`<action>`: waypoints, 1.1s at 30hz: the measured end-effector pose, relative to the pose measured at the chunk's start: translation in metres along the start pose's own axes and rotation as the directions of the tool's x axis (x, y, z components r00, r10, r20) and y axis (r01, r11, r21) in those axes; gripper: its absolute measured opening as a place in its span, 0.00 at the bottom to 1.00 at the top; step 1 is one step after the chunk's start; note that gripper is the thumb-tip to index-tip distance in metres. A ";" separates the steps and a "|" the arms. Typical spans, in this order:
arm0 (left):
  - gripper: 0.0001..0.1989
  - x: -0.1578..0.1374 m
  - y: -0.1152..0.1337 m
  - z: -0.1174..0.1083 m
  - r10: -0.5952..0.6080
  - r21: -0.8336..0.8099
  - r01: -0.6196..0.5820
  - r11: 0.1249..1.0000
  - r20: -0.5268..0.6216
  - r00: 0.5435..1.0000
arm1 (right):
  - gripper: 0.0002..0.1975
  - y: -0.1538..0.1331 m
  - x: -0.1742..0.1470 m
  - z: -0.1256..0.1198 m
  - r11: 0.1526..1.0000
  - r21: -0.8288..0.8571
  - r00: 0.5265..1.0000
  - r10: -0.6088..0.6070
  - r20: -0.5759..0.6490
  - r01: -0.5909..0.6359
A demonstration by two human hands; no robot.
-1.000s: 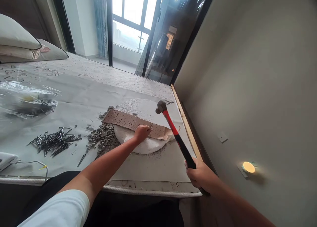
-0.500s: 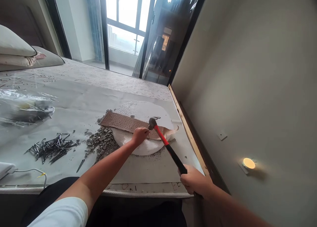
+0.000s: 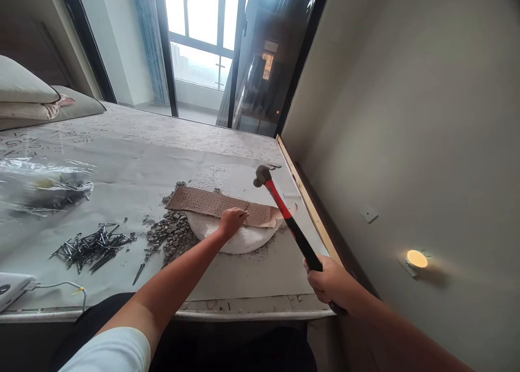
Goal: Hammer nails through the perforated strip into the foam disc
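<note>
My right hand [image 3: 328, 281] is closed round the black grip of a claw hammer [image 3: 280, 201] with a red neck. The hammer's head is raised above the right part of a brown strip [image 3: 203, 200] dotted with rows of small holes. That strip lies across a round white slab [image 3: 233, 244]. Over the strip, my left hand [image 3: 232, 223] is pinched on a thin nail [image 3: 247, 206], mostly hidden by the fingers. At the strip's right end a piece curls up.
Grey rubble [image 3: 173, 232] lies left of the slab. Farther left are a pile of nails [image 3: 93, 246], a single nail [image 3: 138, 274], a clear plastic bag [image 3: 49, 185] and a white device with a cable [image 3: 14, 288]. A wooden edge [image 3: 306, 196] runs along the right wall.
The hammer has lifted from near my left fingers, up and to the right. My left hand stays pinched over the strip. The whole view has shifted slightly.
</note>
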State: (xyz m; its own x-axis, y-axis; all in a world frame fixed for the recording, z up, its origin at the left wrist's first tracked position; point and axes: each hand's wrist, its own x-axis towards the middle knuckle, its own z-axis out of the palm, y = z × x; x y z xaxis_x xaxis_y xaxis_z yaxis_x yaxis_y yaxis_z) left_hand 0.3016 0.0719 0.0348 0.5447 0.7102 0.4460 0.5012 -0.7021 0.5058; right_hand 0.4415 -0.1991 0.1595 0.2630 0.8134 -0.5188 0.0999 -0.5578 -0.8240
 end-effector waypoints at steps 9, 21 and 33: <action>0.15 0.000 0.001 -0.001 0.002 0.019 -0.003 1.000 0.020 1.000 | 0.09 0.008 0.002 0.002 0.998 -0.062 0.998 0.035 0.049 -0.032; 0.18 0.001 -0.001 0.001 0.001 0.025 -0.001 1.000 0.018 1.000 | 0.10 0.009 0.005 0.003 1.000 0.029 1.000 -0.004 0.020 0.004; 0.18 0.002 -0.002 0.004 0.021 0.052 -0.022 0.998 0.024 1.000 | 0.09 0.020 0.011 0.005 0.991 -0.113 0.997 -0.071 -0.037 0.066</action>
State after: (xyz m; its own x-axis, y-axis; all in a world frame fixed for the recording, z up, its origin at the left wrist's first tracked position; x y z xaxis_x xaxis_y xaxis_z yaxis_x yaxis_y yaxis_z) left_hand 0.3043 0.0748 0.0313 0.5708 0.6941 0.4386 0.5235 -0.7192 0.4568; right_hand 0.4417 -0.2005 0.1358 0.2905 0.8442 -0.4505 0.2251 -0.5179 -0.8253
